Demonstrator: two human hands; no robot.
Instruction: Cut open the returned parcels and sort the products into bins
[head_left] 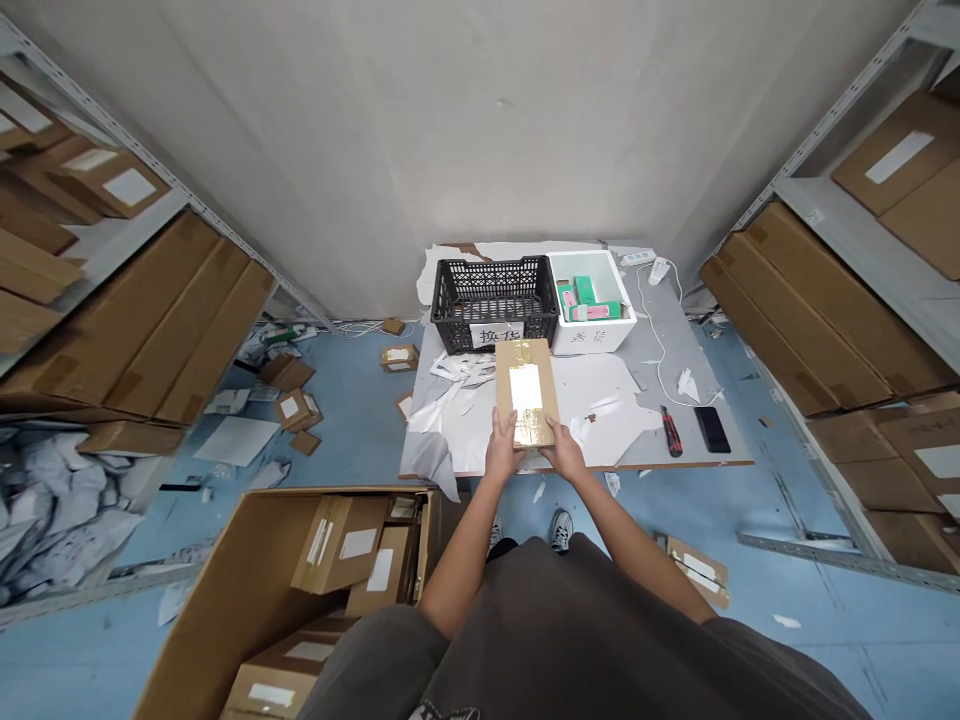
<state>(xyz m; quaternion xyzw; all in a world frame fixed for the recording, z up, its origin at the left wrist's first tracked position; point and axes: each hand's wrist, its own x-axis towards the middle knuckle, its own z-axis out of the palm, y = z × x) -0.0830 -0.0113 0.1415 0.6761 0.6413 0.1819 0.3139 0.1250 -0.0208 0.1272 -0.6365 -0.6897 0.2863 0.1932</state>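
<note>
Between my two hands is a taped brown cardboard box (526,385) with a white label on its top face. My left hand (503,446) grips its near left corner, and my right hand (564,450) grips the near right corner. The box is over the front middle of the table (480,462); I cannot tell whether its underside touches the surface. Just beyond it stand a black plastic crate (495,290) with a paper sign and a white bin (592,342) holding several green and pink packages (589,300).
Torn paper (461,375) lies on the table's left side. At the right are a red-black utility knife (671,432), a dark phone (712,430) and a white cable (660,350). A large carton (247,560) of parcels stands at my left. Shelves with boxes flank both sides.
</note>
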